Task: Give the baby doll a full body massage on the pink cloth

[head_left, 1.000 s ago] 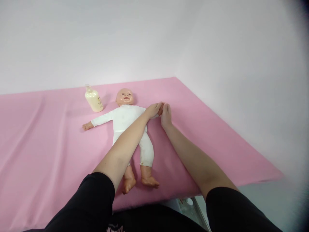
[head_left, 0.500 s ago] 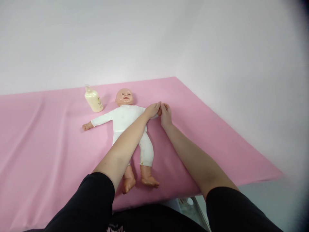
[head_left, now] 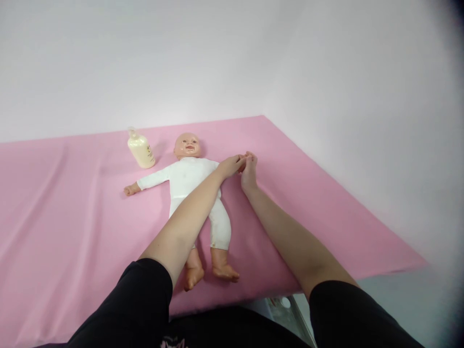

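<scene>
A baby doll [head_left: 186,174] in a white outfit lies on its back on the pink sheet [head_left: 90,241], its arms spread sideways. My left hand [head_left: 230,166] reaches across the doll's body and is closed around the doll's hand on the right side. Against that same doll hand, my right hand [head_left: 249,173] is closed from the other side, thumb and fingers near my left fingertips. The doll's hand is mostly hidden between my fingers. My left forearm covers part of the doll's belly and one leg.
A pale yellow pump bottle [head_left: 142,151] stands left of the doll's head. White walls [head_left: 232,58] rise behind and to the right of the table. Below the front edge, part of a container with a white round thing [head_left: 285,302] shows.
My fingers have shifted slightly on the doll's hand; the left fingers now stretch further over toward my right hand. The doll's body and the bottle stay where they were.
</scene>
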`<action>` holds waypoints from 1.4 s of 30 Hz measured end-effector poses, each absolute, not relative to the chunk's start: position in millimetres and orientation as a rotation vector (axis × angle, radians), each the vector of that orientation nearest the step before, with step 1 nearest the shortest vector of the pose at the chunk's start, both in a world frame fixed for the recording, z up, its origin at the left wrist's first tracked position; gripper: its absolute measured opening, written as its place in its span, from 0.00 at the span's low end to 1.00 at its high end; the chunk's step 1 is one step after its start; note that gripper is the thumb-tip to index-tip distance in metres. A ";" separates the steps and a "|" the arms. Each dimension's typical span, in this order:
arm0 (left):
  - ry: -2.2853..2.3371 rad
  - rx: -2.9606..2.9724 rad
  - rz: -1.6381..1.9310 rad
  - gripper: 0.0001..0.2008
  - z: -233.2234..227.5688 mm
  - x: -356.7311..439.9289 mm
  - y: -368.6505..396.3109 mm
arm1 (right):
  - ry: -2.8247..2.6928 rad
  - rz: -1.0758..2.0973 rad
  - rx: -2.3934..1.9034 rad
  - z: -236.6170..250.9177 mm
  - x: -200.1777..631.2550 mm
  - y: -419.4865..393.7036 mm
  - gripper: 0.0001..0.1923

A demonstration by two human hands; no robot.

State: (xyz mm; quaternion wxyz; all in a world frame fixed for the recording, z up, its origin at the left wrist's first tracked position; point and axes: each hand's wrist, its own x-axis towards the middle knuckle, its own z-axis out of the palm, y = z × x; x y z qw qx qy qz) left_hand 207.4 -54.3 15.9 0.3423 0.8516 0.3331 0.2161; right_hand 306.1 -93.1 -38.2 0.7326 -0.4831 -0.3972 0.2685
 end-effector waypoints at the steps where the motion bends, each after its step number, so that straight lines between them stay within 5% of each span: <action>1: 0.868 2.197 0.567 0.22 15.8 207.7 -53.7 | -0.886 0.579 -1.075 -36.7 304.9 -95.9 0.34; 18: 0.754 2.016 0.895 0.25 9.8 209.3 -44.8 | -0.920 0.637 -1.227 -29.7 295.3 -101.2 0.33; 42: 0.880 2.061 0.716 0.34 17.4 208.9 -51.1 | -0.991 0.525 -1.270 -13.2 297.3 -113.7 0.40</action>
